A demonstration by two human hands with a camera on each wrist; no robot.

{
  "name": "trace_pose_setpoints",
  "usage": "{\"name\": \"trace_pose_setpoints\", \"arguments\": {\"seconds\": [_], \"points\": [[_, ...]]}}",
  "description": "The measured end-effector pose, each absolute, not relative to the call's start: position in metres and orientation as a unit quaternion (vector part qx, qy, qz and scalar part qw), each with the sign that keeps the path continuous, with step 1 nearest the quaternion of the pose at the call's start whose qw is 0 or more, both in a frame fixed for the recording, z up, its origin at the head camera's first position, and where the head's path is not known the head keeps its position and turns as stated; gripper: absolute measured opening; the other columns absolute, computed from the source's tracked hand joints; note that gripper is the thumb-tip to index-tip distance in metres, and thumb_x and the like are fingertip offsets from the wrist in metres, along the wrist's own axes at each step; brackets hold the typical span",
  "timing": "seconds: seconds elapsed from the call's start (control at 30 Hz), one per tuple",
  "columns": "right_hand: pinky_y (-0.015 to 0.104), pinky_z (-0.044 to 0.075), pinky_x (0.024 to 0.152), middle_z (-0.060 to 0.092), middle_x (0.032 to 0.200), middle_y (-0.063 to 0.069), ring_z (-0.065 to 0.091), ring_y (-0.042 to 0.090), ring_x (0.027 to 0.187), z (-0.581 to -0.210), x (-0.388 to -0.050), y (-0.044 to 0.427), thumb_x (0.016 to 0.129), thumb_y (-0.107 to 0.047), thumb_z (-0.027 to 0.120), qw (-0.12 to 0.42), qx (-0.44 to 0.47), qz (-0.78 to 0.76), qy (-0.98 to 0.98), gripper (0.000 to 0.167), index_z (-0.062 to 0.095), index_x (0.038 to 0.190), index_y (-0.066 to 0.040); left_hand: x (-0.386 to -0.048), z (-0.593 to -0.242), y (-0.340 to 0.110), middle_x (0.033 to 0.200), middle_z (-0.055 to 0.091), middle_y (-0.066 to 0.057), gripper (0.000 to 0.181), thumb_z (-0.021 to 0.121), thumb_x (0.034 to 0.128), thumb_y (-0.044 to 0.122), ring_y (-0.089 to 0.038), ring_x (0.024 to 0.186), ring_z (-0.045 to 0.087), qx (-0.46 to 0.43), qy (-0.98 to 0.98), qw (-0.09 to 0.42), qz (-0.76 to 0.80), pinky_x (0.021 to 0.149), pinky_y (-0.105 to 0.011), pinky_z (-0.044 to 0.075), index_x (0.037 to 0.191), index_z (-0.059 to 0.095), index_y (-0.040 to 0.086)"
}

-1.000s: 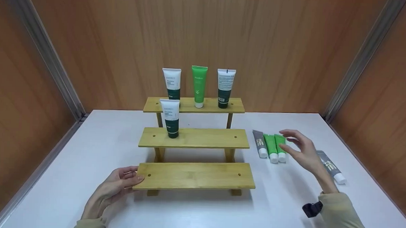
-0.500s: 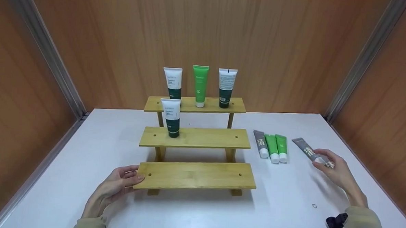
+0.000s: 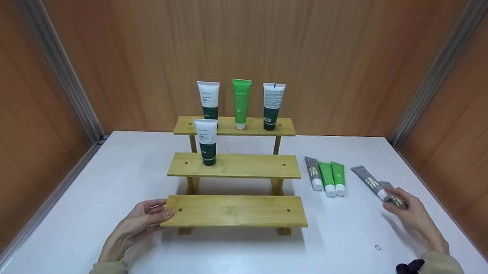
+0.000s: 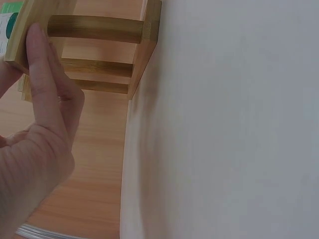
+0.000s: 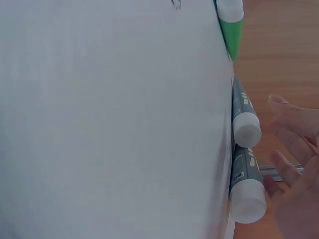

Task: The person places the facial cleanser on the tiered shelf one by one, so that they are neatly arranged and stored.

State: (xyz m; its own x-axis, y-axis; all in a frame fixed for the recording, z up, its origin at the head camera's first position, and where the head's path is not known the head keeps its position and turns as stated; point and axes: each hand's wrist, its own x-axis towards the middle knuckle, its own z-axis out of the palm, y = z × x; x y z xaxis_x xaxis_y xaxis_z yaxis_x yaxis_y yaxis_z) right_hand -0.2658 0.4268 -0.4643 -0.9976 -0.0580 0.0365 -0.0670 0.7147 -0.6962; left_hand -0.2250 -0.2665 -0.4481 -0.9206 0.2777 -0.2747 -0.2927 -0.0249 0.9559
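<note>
My left hand (image 3: 139,223) holds the left end of the lowest shelf of a three-tier wooden stand (image 3: 232,212), thumb on top and fingers underneath. Those fingers lie along the shelf's underside in the left wrist view (image 4: 45,89). Over at the right, my right hand (image 3: 415,216) hovers by two grey squeeze tubes with white caps. One grey tube (image 3: 367,180) lies on the table; the other grey tube (image 3: 398,202) is partly hidden by the hand. In the right wrist view the fingers are loosely bent, apart from both tubes, with nothing between them.
White-and-dark-green tubes and one green tube (image 3: 241,102) stand upright on the top shelf; another white-and-green tube (image 3: 206,137) stands on the middle shelf's left. Right of the stand lie a grey tube (image 3: 313,173) and two green tubes (image 3: 327,177). A tiny ring (image 3: 378,247) lies nearby.
My right hand has moved right and nearer to me, uncovering a grey tube, then drifted slightly further right. My left hand has stayed on the lowest shelf.
</note>
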Motion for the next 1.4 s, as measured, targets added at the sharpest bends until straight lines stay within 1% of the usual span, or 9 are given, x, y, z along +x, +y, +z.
{"name": "trace_pose_setpoints", "arguments": {"seconds": [0.3,0.57,0.73,0.77,0.83,0.9,1.0,1.2,1.4], "points": [[0.075,0.027,0.112,0.021,0.155,0.042,0.022,0.064,0.141,-0.468,-0.264,0.432,0.099,-0.028,0.065,-0.015,0.025,0.374,-0.927,0.072,0.03,0.153,0.003,-0.226,-0.448,-0.265,0.105,0.061,0.0,0.07,0.073,0.0924,0.012,-0.009,0.093,0.067,-0.018,0.677,0.199,0.708,0.083,-0.023,0.061,0.146,0.033,-0.01],[0.074,0.028,0.113,0.025,0.154,0.042,0.023,0.063,0.141,-0.47,-0.264,0.437,0.099,-0.028,0.065,-0.024,0.002,0.349,-0.937,0.073,0.029,0.152,0.007,-0.225,-0.447,-0.265,0.105,0.062,0.0,0.068,0.073,0.0919,0.012,-0.009,0.093,0.067,-0.023,0.678,0.2,0.707,0.083,-0.023,0.061,0.145,0.036,-0.009],[0.069,0.033,0.112,0.034,0.151,0.04,0.03,0.06,0.14,-0.469,-0.261,0.44,0.099,-0.026,0.064,-0.015,0.005,0.334,-0.943,0.069,0.032,0.151,0.007,-0.225,-0.447,-0.264,0.106,0.061,0.0,0.067,0.073,0.0919,0.013,-0.009,0.094,0.066,-0.024,0.677,0.2,0.708,0.083,-0.022,0.06,0.144,0.037,-0.008],[0.066,0.036,0.112,0.035,0.151,0.039,0.032,0.06,0.139,-0.468,-0.26,0.441,0.1,-0.026,0.064,-0.013,0.005,0.332,-0.943,0.068,0.033,0.151,0.007,-0.225,-0.447,-0.264,0.106,0.061,0.0,0.067,0.073,0.0919,0.013,-0.009,0.094,0.066,-0.023,0.677,0.2,0.708,0.083,-0.022,0.06,0.144,0.037,-0.008],[0.046,0.05,0.109,0.038,0.15,0.038,0.035,0.058,0.138,-0.468,-0.259,0.443,0.1,-0.027,0.063,-0.008,0.007,0.327,-0.945,0.067,0.035,0.15,0.007,-0.225,-0.447,-0.265,0.106,0.06,0.001,0.068,0.073,0.0919,0.013,-0.009,0.094,0.066,-0.021,0.677,0.199,0.709,0.083,-0.022,0.06,0.144,0.036,-0.009],[0.023,0.056,0.095,0.041,0.149,0.037,0.038,0.057,0.137,-0.467,-0.257,0.445,0.1,-0.027,0.063,-0.004,0.007,0.324,-0.946,0.064,0.038,0.149,0.005,-0.225,-0.446,-0.265,0.106,0.06,0.0,0.07,0.073,0.0924,0.013,-0.009,0.094,0.067,-0.017,0.678,0.199,0.708,0.084,-0.023,0.061,0.146,0.033,-0.01],[0.001,0.042,0.078,0.043,0.147,0.037,0.041,0.057,0.135,-0.467,-0.255,0.449,0.099,-0.024,0.065,0.001,0.008,0.329,-0.944,0.059,0.044,0.147,0.004,-0.225,-0.446,-0.265,0.108,0.06,-0.001,0.075,0.072,0.0931,0.014,-0.009,0.096,0.067,-0.015,0.68,0.2,0.705,0.087,-0.024,0.061,0.148,0.029,-0.012],[0.011,0.051,0.075,0.048,0.144,0.034,0.05,0.052,0.128,-0.467,-0.253,0.452,0.096,-0.018,0.068,-0.004,-0.009,0.355,-0.935,0.054,0.05,0.142,0.003,-0.225,-0.446,-0.265,0.111,0.06,-0.002,0.08,0.073,0.0931,0.015,-0.009,0.097,0.067,-0.02,0.68,0.201,0.705,0.089,-0.024,0.06,0.151,0.023,-0.012],[0.012,0.057,0.078,0.059,0.133,0.03,0.063,0.036,0.117,-0.467,-0.252,0.454,0.093,-0.011,0.07,0.018,-0.016,0.359,-0.933,0.053,0.051,0.14,0.006,-0.225,-0.447,-0.265,0.109,0.062,-0.001,0.076,0.072,0.0933,0.013,-0.009,0.095,0.068,-0.013,0.677,0.201,0.708,0.086,-0.024,0.061,0.149,0.027,-0.012]]}}
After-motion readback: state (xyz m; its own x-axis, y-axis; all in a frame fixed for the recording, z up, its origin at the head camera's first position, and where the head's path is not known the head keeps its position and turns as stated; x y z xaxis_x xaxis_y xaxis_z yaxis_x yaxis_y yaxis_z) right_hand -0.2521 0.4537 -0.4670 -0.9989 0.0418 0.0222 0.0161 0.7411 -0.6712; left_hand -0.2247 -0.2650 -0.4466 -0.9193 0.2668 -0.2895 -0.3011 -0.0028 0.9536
